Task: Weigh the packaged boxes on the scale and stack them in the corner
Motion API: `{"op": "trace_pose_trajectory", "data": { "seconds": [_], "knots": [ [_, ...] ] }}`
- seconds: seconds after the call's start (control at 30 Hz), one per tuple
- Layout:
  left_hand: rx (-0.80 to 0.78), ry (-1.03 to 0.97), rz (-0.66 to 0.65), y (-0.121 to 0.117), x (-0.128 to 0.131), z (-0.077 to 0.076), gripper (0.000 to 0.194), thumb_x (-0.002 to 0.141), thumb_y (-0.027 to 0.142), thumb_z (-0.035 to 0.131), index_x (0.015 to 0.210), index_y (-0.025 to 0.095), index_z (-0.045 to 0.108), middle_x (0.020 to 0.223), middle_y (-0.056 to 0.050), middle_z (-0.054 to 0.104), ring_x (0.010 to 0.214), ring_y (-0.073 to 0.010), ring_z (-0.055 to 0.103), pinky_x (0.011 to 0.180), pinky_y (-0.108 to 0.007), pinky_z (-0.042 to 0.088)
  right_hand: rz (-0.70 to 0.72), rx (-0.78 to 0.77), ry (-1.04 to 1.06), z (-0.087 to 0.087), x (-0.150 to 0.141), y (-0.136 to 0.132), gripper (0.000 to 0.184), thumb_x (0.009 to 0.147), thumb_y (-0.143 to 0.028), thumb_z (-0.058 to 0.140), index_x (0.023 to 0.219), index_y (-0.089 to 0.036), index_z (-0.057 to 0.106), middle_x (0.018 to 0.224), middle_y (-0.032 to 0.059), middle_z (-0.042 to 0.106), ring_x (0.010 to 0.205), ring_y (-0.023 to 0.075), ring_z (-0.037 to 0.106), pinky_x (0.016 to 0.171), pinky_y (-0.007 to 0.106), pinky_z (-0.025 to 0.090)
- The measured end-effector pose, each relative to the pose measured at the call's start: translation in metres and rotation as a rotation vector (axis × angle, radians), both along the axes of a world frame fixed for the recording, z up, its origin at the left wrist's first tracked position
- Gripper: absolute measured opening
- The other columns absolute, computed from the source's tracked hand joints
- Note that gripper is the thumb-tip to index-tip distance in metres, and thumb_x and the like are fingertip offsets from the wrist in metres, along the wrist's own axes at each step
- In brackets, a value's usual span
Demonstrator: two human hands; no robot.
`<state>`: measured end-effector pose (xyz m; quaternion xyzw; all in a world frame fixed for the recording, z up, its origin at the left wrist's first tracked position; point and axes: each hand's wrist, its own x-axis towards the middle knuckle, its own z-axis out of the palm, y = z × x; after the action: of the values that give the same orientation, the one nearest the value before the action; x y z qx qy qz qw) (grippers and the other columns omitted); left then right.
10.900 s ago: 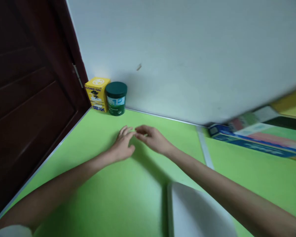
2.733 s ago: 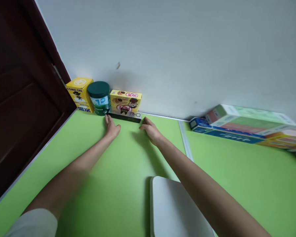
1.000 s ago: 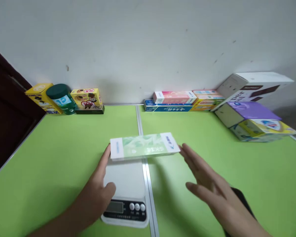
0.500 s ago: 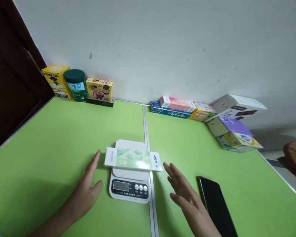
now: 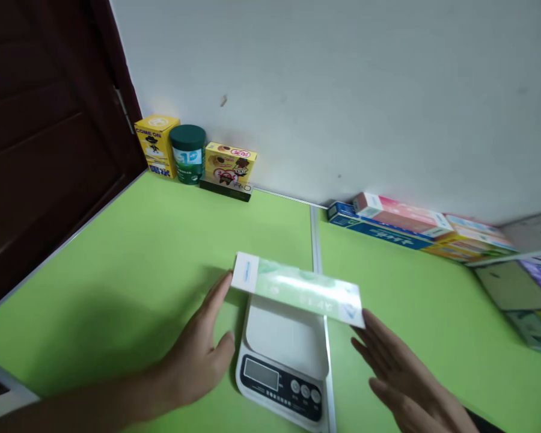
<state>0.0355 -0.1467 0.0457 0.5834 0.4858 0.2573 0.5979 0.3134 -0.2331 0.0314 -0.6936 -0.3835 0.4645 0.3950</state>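
A long green-and-white carton box [image 5: 297, 290] is off the scale, tilted down toward its right end, with light glaring on its top. At its left end, the fingertips of my left hand [image 5: 198, 349] press against it, thumb apart. My right hand [image 5: 401, 373] has its fingertips at the opposite end, so the box is held between both hands. Below it on the table stands a white digital kitchen scale [image 5: 286, 343], its platform partly covered from view by the box. The scale's display looks blank.
Along the wall stand a yellow box [image 5: 155, 144], a green lidded tub [image 5: 188, 155] and a yellow snack box [image 5: 229, 165] behind a flat black box [image 5: 225, 189]. Farther right lie a pink box [image 5: 403, 215], a blue box [image 5: 379, 231] and more cartons. A metal seam [image 5: 316, 240] divides the green table.
Both hands have closed in on the carton box's ends and lifted it off the scale. The view has turned left; the phone at the right is now almost wholly out of sight.
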Motion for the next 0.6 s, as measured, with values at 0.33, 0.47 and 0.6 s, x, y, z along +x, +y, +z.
{"op": "trace_pose_trajectory", "data": {
  "seconds": [0.33,0.47,0.6],
  "knots": [
    [0.292,-0.143,0.303,0.198,0.002,-0.021,0.082,0.065,-0.002,0.043,0.145,0.009,0.028,0.153,-0.013,0.034,0.143,-0.0198,0.028,0.12,-0.035,0.016,0.044,0.3,0.129,0.005,-0.053,0.229,0.077,0.064,-0.021,0.059,0.139,-0.027,0.044,0.15,0.0006,0.042,0.141,0.0274,0.032,0.117,0.048,0.024],
    [0.29,-0.196,0.403,0.258,-0.001,-0.035,0.09,0.056,-0.005,0.041,0.144,0.011,0.032,0.151,-0.009,0.038,0.142,-0.0183,0.029,0.12,-0.03,0.016,0.015,0.34,0.161,-0.005,-0.071,0.288,0.08,0.057,-0.016,0.056,0.136,-0.023,0.047,0.147,0.0007,0.046,0.141,0.0257,0.034,0.118,0.043,0.025],
    [0.26,-0.223,0.487,0.291,0.001,-0.053,0.096,0.053,-0.007,0.04,0.146,0.015,0.027,0.155,-0.007,0.031,0.144,-0.0174,0.024,0.12,-0.032,0.015,0.017,0.357,0.162,-0.024,-0.082,0.315,0.08,0.054,-0.015,0.053,0.134,-0.022,0.048,0.145,0.0017,0.048,0.14,0.0255,0.035,0.117,0.042,0.025]
  ]
}}
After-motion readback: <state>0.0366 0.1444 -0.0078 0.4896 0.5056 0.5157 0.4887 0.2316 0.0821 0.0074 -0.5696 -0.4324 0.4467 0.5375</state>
